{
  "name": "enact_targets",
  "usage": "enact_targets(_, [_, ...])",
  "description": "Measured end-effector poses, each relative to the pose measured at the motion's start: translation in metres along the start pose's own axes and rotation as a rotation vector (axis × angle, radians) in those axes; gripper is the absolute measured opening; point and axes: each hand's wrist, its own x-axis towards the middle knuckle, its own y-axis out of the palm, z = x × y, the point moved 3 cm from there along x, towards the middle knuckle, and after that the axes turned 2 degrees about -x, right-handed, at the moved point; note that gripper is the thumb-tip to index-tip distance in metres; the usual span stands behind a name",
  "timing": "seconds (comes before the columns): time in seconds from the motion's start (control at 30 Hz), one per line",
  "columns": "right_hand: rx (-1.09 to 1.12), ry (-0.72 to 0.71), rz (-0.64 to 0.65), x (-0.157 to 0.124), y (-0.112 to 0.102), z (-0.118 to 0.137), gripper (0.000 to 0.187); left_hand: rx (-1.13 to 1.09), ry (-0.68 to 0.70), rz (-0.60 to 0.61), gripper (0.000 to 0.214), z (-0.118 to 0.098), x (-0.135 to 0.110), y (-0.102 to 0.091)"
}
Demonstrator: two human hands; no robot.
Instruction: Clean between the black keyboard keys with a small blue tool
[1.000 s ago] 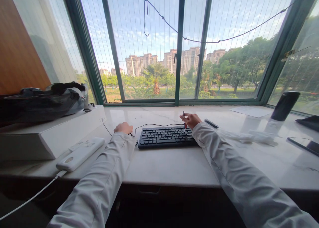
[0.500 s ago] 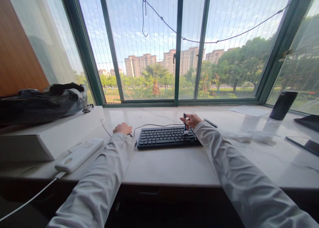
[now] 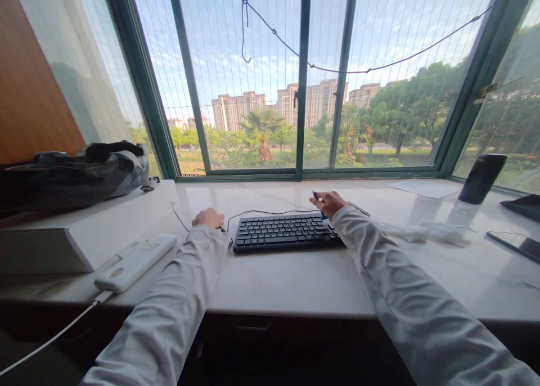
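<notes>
A black keyboard (image 3: 282,231) lies on the white stone desk (image 3: 295,279) in front of the window. My right hand (image 3: 328,202) hovers over the keyboard's far right corner, fingers pinched on a small thin tool (image 3: 315,195) with a dark tip. My left hand (image 3: 208,218) rests curled on the desk just left of the keyboard, by the keyboard's black cable (image 3: 253,211); what it holds, if anything, is hidden. Both arms wear white sleeves.
A white power strip (image 3: 135,261) with a cord lies at the left, beside a white box (image 3: 84,228) carrying a dark bag (image 3: 71,175). At the right are a dark cylinder (image 3: 481,178), crumpled tissue (image 3: 439,231), a sheet of paper (image 3: 424,188) and a phone (image 3: 512,244).
My right hand has moved slightly right along the keyboard's far edge, and the tool has tilted from upright to pointing left. The left hand has stayed put.
</notes>
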Motion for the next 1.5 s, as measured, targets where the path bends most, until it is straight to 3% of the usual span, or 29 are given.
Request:
enact_targets(0.07, [0.114, -0.007, 0.001, -0.002, 0.000, 0.008, 0.039, 0.001, 0.001, -0.005, 0.030, 0.000, 0.001, 0.001])
enact_targets(0.17, [0.241, -0.018, 0.102, -0.006, 0.006, 0.018, 0.045, -0.004, -0.005, -0.003, 0.032, 0.001, 0.003, 0.001])
enact_targets(0.27, [0.217, -0.051, 0.163, -0.007, 0.010, 0.022, 0.038, -0.008, -0.009, 0.001, 0.032, 0.001, 0.003, 0.001])
enact_targets(0.47, [-0.016, -0.128, 0.151, -0.002, 0.013, 0.011, 0.030, -0.009, -0.015, 0.002, 0.032, 0.001, 0.003, 0.001])
enact_targets(0.67, [-0.146, -0.050, 0.146, 0.000, 0.013, -0.008, 0.034, 0.009, -0.020, 0.006, 0.030, 0.001, 0.004, 0.001])
enact_targets(0.97, [-0.017, -0.086, 0.020, -0.002, 0.002, 0.002, 0.035, 0.023, -0.038, -0.008, 0.029, 0.003, 0.009, 0.004])
enact_targets(1.5, [-0.026, -0.129, 0.020, -0.005, 0.006, 0.012, 0.036, 0.029, 0.003, -0.033, 0.029, -0.001, 0.004, 0.001])
